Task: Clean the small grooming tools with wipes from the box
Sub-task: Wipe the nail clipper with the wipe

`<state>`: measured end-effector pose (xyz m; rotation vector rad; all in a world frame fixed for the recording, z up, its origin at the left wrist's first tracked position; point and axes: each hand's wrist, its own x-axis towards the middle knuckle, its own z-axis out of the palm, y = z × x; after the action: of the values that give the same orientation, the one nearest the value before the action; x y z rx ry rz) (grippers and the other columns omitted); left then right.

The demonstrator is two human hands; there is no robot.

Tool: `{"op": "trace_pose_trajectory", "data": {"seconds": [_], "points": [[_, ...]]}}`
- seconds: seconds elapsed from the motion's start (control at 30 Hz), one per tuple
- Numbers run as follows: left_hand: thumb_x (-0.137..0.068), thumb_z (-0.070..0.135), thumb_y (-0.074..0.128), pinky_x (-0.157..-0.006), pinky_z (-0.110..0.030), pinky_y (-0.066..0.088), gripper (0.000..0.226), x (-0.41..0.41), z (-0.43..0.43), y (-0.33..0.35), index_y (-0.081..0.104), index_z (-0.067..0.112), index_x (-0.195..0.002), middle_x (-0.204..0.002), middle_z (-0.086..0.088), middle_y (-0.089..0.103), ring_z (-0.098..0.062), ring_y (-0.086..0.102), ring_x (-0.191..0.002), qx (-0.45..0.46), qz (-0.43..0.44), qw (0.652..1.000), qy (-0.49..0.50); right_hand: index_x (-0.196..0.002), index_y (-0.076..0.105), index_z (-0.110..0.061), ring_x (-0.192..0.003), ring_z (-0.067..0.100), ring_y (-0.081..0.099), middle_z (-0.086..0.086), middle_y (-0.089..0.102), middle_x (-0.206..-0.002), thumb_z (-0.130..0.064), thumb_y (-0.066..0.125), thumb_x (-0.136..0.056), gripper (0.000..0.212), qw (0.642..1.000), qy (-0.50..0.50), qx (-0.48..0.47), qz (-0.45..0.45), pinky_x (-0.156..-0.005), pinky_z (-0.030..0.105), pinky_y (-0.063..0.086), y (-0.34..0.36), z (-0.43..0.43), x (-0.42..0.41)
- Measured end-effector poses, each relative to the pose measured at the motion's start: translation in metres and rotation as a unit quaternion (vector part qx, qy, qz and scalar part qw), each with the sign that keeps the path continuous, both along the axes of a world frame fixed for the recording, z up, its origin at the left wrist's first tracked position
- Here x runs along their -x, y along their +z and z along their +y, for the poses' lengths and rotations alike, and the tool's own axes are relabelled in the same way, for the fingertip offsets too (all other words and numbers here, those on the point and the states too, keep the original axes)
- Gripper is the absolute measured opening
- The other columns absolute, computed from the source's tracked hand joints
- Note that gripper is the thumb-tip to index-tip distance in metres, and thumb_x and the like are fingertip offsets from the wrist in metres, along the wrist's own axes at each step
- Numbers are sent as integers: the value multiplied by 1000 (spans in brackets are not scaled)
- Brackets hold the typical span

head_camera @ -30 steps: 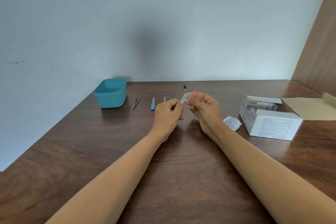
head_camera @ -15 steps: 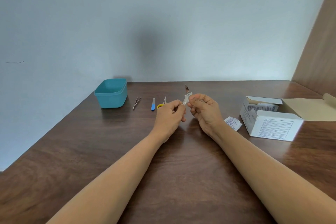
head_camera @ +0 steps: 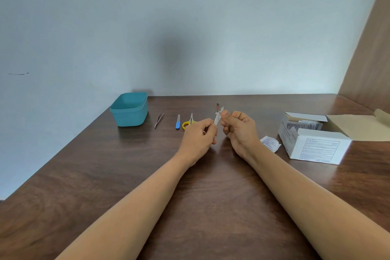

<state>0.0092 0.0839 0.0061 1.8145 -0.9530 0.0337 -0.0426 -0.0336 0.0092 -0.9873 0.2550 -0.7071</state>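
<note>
Dark wood is carrying everything: the table (head_camera: 109,175) is running back to a pale wall, with a brown panel rising at its right edge.

Both hands are hovering above the middle of the table, toward its far edge. The left hand (head_camera: 199,136) is curling its fingers in and pinching the lower end of a slim metal tool (head_camera: 218,113), which is tilting up and away with its dark tip pointing at the wall. The right hand (head_camera: 239,127) is sitting just beside it, fingers bent, thumb and forefinger pressing a small white wipe (head_camera: 219,112) against the tool's middle. Exactly what kind of tool it is I cannot tell.

Along the far edge, left of the hands, three more tools are lying in a row: tweezers (head_camera: 159,119), a blue-handled file (head_camera: 178,122) and yellow-handled scissors (head_camera: 188,122), the scissors partly hiding behind the left hand. Further left, near the far left corner, a teal tub (head_camera: 129,110) is standing upright and open.

Toward the right edge, a white box (head_camera: 314,145) is lying with its flap thrown open, packets showing inside. A torn white wrapper (head_camera: 270,143) is lying flat between the box and the right wrist, just beside the box.
</note>
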Motion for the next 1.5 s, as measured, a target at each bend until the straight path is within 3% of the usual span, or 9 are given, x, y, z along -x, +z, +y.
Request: {"op": "trace_pose_trajectory", "data": {"seconds": [0.2, 0.3, 0.57, 0.73, 0.9, 1.1, 1.23, 1.4, 1.5], "points": [[-96, 13, 46, -58, -19, 40, 28, -3, -1, -1, 51, -2, -73, -63, -1, 52, 0, 61, -55, 22, 20, 999, 14, -69, 46, -15, -51, 8, 54, 2, 58, -59, -4, 72, -78, 30, 995, 33, 89, 35, -50, 19, 38, -1, 2, 0], [-96, 12, 46, -57, -19, 40, 27, -4, -1, -2, 51, -3, -74, -63, 0, 51, 2, 61, -54, 25, 23, 999, 18, -69, 45, -15, -50, 7, 54, -1, 60, -54, -3, 72, -78, 32, 993, 38, 103, 38, -49, 17, 37, -1, 2, -1], [-96, 13, 45, -56, -15, 41, 30, -2, -1, -3, 46, -6, -73, -67, -15, 48, 0, 60, -55, -22, -10, 1000, -11, -65, 38, -18, -50, 5, 55, -4, 55, -52, -3, 69, -82, 38, 1000, -13, 12, -7, -50, 17, 38, -2, -3, -1], [-96, 10, 45, -52, -8, 38, 30, -3, 0, -2, 45, 3, -66, -63, -8, 47, -9, 61, -58, -4, -2, 1000, 13, -64, 39, -17, -50, 7, 53, 2, 53, -56, -2, 71, -79, 39, 995, 14, 92, 25, -50, 18, 36, -4, -1, -3], [-96, 11, 45, -54, -16, 37, 30, -5, -2, -3, 44, 11, -66, -59, 7, 49, 2, 60, -53, 11, 15, 1000, 19, -65, 37, -17, -50, 6, 52, -5, 55, -48, -1, 72, -79, 40, 989, 27, 139, 39, -50, 19, 34, -4, 1, -3], [-96, 12, 44, -53, -8, 38, 30, -1, -2, -2, 46, 10, -67, -65, -10, 50, 1, 60, -55, -29, -11, 999, -16, -64, 37, -17, -48, 4, 55, -5, 53, -48, -2, 69, -81, 40, 999, -32, 36, -3, -49, 18, 35, -4, -3, -3], [-95, 11, 45, -55, -16, 38, 28, -2, -1, -3, 48, -2, -70, -67, -21, 52, 0, 59, -54, -25, -11, 1000, -11, -64, 37, -18, -49, 6, 53, -3, 52, -50, -3, 70, -81, 40, 999, -21, 48, 0, -49, 18, 35, -5, -3, -4], [-97, 14, 45, -56, -19, 39, 28, -6, -2, -5, 50, -2, -74, -63, 2, 52, 2, 59, -53, -1, 12, 1000, 20, -66, 38, -16, -51, 7, 51, -7, 56, -48, -2, 72, -78, 39, 986, 14, 160, 44, -50, 19, 34, -6, 1, -5], [-97, 14, 44, -56, -19, 39, 28, -6, -2, -4, 49, -1, -73, -64, -1, 51, -3, 60, -55, -1, 13, 1000, 17, -67, 38, -17, -50, 7, 51, -3, 56, -51, -3, 73, -78, 39, 987, 5, 156, 40, -49, 18, 34, -6, 1, -5]]}}
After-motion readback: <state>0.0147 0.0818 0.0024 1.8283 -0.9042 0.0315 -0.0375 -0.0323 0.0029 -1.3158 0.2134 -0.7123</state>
